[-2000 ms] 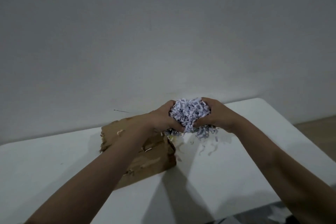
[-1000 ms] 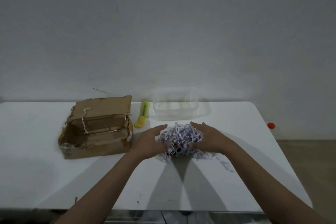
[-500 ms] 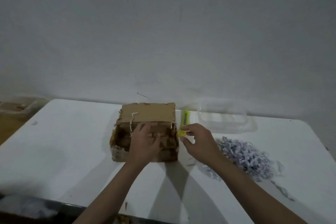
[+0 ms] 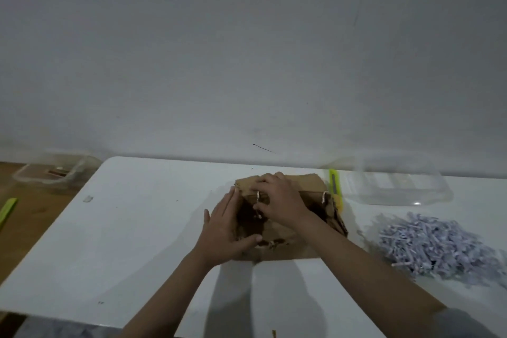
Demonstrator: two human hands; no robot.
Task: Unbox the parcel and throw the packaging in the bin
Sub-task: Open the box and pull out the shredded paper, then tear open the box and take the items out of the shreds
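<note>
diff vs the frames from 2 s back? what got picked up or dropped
Both hands let go of the shredded paper, which now lies as a pile on the table right of the cardboard box. They moved left to the box: the left hand lies against its left side, and the right hand rests on top. Box, yellow cutter and clear container stayed put.

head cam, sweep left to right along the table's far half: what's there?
Left hand → cardboard box with the right hand on top → yellow-green utility knife behind the box's right edge → clear plastic container → pile of shredded paper.
</note>
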